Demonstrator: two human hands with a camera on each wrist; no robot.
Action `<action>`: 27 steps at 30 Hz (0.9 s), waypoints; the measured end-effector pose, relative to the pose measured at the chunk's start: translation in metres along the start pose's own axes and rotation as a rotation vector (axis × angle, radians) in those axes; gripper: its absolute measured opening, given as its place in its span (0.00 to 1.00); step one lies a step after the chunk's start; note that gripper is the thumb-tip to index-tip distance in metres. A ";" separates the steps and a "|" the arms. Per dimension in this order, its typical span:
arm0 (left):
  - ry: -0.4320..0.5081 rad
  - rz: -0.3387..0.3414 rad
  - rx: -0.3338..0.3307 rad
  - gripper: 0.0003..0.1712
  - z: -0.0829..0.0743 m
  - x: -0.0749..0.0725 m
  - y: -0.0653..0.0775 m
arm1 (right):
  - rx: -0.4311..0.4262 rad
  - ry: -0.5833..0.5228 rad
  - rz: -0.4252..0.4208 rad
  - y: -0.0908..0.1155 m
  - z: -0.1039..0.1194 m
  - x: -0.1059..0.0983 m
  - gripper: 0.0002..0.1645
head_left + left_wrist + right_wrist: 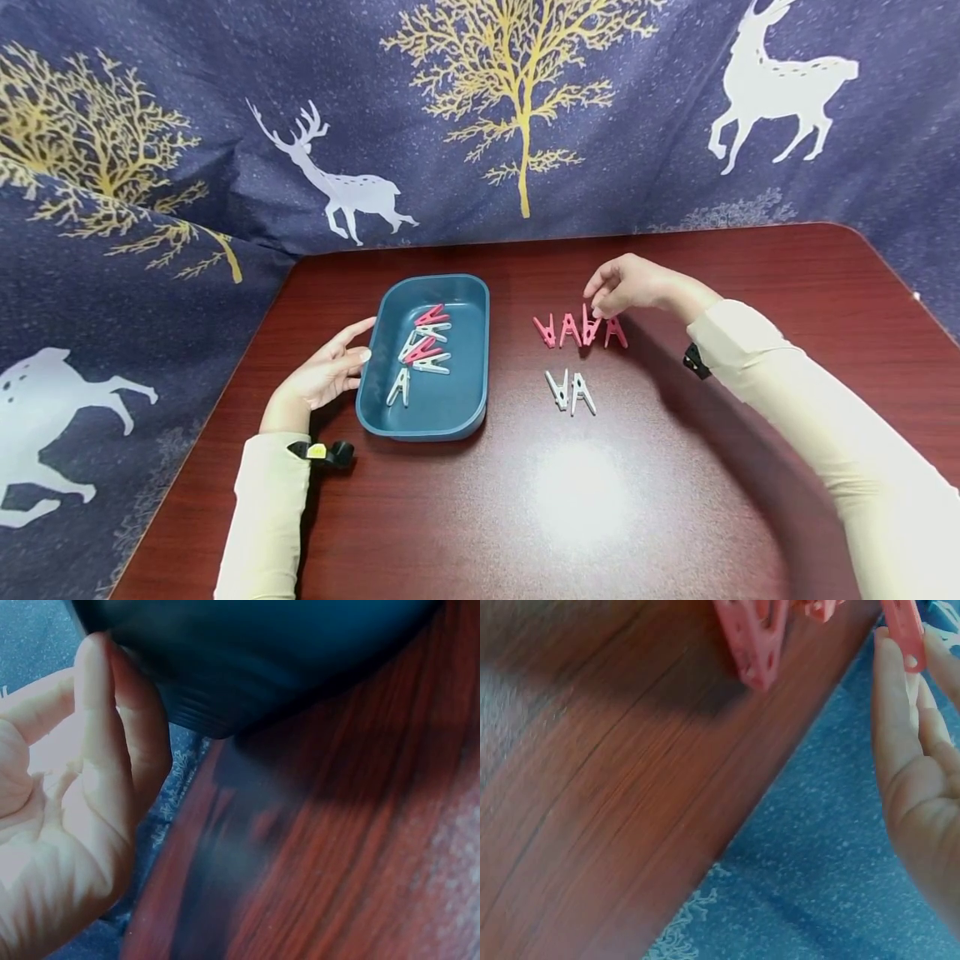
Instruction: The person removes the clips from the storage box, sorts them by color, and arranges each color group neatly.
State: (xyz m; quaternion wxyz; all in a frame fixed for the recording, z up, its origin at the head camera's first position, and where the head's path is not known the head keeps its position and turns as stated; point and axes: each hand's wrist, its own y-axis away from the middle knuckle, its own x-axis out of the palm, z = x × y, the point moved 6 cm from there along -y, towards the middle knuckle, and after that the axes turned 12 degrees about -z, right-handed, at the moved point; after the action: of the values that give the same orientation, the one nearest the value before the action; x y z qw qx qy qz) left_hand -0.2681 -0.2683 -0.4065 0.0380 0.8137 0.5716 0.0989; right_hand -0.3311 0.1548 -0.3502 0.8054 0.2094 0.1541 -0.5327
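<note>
My right hand (637, 283) pinches a red clothespin (905, 634) between thumb and fingertips, at the row of red clothespins on the table. Beside it lie other red clothespins, one (546, 332) at the row's left end and another (757, 652) close to the right wrist camera. Two white clothespins (557, 390) rest nearer the front. At the left, a blue plastic bin (480, 358) contains two red clothespins (431, 315) and several white ones (400, 387). Against the bin's left side rests my left hand (322, 375), its fingers loosely extended and touching the outer wall (225, 675).
The dark red wooden table (450, 525) has its back edge along a blue cloth (600, 192) printed with deer and trees. A bright glare spot marks the tabletop in front of the white clothespins. Black camera straps are on both wrists.
</note>
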 end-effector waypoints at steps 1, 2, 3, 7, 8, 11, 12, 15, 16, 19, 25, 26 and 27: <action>0.000 -0.001 0.000 0.33 0.000 0.000 0.000 | -0.007 0.012 0.006 -0.002 -0.001 0.000 0.22; 0.000 -0.004 -0.003 0.33 0.000 0.000 0.000 | -0.013 0.023 0.010 -0.003 -0.002 0.000 0.21; -0.001 -0.007 -0.007 0.33 0.000 0.001 0.000 | -0.011 0.033 0.012 -0.005 -0.003 0.000 0.21; 0.001 -0.013 -0.021 0.33 0.000 0.002 0.001 | -0.029 0.083 0.034 -0.011 -0.008 0.001 0.20; 0.000 -0.015 -0.023 0.33 0.000 0.002 0.001 | -0.035 0.093 0.040 -0.012 -0.009 0.002 0.20; 0.004 -0.008 -0.018 0.33 -0.001 0.003 0.001 | -0.052 0.113 0.057 -0.016 -0.012 0.004 0.20; 0.005 -0.004 -0.015 0.33 -0.001 0.003 0.001 | -0.057 0.113 0.063 -0.017 -0.012 0.004 0.20; 0.024 0.014 -0.009 0.33 -0.001 0.004 0.002 | -0.052 0.103 0.081 -0.019 -0.016 0.006 0.20; 0.030 0.019 -0.009 0.33 -0.001 0.004 0.001 | -0.048 0.101 0.084 -0.020 -0.017 0.006 0.20; 0.040 0.026 -0.010 0.33 -0.001 0.004 0.001 | -0.043 0.099 0.092 -0.022 -0.019 0.007 0.20; 0.014 0.013 -0.007 0.33 -0.001 0.001 0.001 | -0.024 0.104 0.102 -0.024 -0.020 0.007 0.21; 0.012 0.012 -0.007 0.33 -0.001 0.001 0.001 | -0.021 0.107 0.105 -0.025 -0.020 0.007 0.21; 0.012 0.013 -0.006 0.33 -0.001 0.000 0.001 | -0.019 0.110 0.106 -0.025 -0.021 0.007 0.21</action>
State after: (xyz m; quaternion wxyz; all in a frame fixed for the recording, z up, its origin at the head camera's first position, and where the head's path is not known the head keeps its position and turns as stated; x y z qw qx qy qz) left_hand -0.2676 -0.2682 -0.4056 0.0361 0.8167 0.5661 0.1057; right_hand -0.3522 0.1508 -0.3757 0.8247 0.2387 0.1921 -0.4755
